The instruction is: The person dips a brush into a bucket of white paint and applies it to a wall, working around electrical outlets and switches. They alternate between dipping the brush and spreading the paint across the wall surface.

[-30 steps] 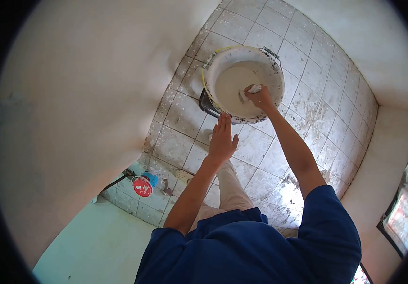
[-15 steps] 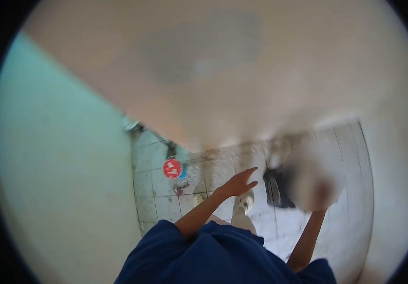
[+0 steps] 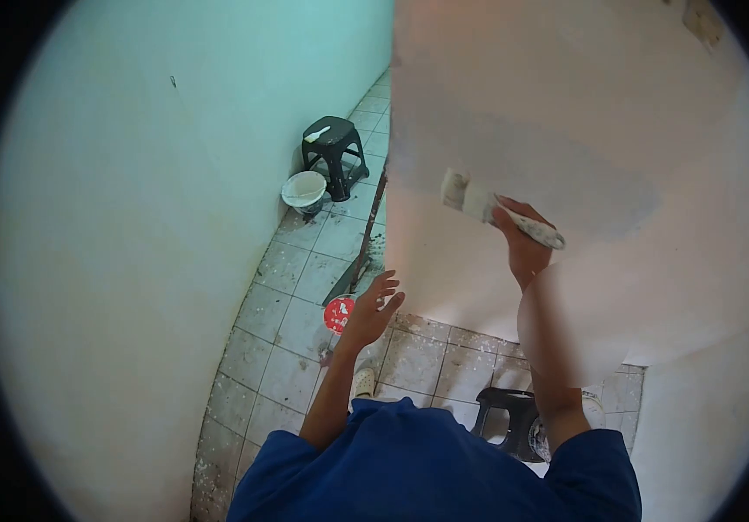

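Note:
My right hand is wrapped around the handle of a wide flat paintbrush whose bristles point left. The brush overlaps a grey patch on the pale pinkish wall in front of me. Part of my right forearm is blurred. Lower down on the left, my left hand is raised with its fingers apart and holds nothing. It is close to the wall's left edge, just right of a round red-and-white thing low by the floor.
Back left, a black stool bears a small white-and-yellow tool; a white-rimmed bucket is beside it. Another black stool is below my right arm. A pale green wall runs along the left of the paint-spattered tiled floor.
My view has turned left and up, bringing the far stool and bucket into sight. My right hand has risen from beside the near stool to the wall, the paintbrush now clearly visible in it.

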`<state>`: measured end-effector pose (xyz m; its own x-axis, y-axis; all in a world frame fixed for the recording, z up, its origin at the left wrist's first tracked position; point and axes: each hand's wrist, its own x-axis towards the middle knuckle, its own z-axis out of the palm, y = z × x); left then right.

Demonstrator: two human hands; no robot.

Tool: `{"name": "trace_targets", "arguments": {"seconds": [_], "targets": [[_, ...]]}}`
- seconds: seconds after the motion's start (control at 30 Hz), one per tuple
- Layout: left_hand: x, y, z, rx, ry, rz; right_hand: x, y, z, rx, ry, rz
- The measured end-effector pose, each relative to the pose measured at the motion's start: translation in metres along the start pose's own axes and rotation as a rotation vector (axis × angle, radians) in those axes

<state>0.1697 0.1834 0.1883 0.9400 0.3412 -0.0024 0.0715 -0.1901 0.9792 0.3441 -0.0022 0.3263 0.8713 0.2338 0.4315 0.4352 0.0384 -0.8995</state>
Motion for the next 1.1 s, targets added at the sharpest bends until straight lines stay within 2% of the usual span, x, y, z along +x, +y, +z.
{"name": "trace_targets", "arguments": {"seconds": [0.07,0.3,0.37,0.47,0.57,0.83,0.97,1.1], "targets": [[0.009,-0.002,-0.03,-0.059,0.016,0.022,0.021,-0.012,0.044,-0.152,-0.044,-0.116],[0.03,-0.031,-0.085,-0.097,0.035,0.018,0.061,0.017,0.107,-0.215,-0.068,-0.327],[0.032,-0.032,-0.081,-0.08,0.043,0.012,0.062,0.031,0.103,-0.228,-0.064,-0.37],[0.036,-0.03,-0.08,-0.106,0.055,0.012,0.063,0.044,0.107,-0.217,-0.039,-0.323],[0.037,-0.032,-0.081,-0.133,0.059,0.007,0.064,0.055,0.107,-0.203,0.024,-0.466],[0.038,-0.027,-0.081,-0.107,0.084,-0.004,0.069,0.052,0.106,-0.194,-0.043,-0.548],[0.036,-0.025,-0.09,-0.109,0.117,0.01,0.075,0.022,0.097,-0.259,-0.127,-0.641],[0.037,-0.031,-0.08,-0.128,0.136,-0.011,0.089,-0.004,0.089,-0.37,-0.356,-0.522]]}}
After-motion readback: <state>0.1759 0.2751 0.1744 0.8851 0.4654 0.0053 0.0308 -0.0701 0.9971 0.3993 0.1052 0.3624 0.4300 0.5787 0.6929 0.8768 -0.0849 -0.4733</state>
